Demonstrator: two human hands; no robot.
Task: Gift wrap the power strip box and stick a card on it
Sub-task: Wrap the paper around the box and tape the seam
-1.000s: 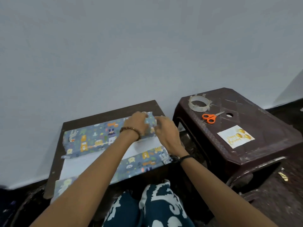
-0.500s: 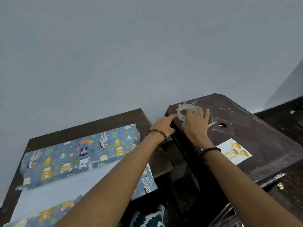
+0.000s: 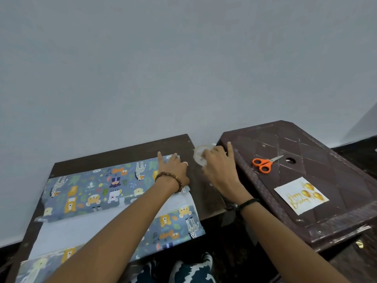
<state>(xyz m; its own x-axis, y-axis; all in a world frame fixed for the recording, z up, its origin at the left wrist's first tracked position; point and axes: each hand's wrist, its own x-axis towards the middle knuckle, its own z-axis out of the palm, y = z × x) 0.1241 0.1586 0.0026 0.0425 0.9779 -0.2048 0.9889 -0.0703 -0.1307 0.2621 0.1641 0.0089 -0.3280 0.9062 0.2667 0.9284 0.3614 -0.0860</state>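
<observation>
A dark wooden desk (image 3: 122, 154) fills the lower left of the frame, against a plain grey wall (image 3: 183, 58). On it lies the box (image 3: 98, 186), a long flat shape with animal-print paper (image 3: 177, 223) folded over it; the paper's white inner side shows in a band below the box, and a printed flap reaches toward the bottom edge. The left hand (image 3: 173, 170) rests on the box's right end, fingers straight and spread, a bead bracelet (image 3: 173, 179) at the wrist.

Just right of it, at frame centre, the right hand (image 3: 219, 166) grips a clear tape roll (image 3: 199, 156) over the gap between the desk and a dark plastic stool (image 3: 326, 217), index finger stretched upward. The hand hides most of the roll.

On the stool's scratched, diamond-patterned top, orange-handled scissors (image 3: 264, 163) lie beside a round hole (image 3: 290, 160), and a white card (image 3: 301, 198) with gold balloons and "Happy Birthday" lies nearer the lower right, well apart from the box. Patterned dark fabric (image 3: 183, 272) shows at the bottom centre.
</observation>
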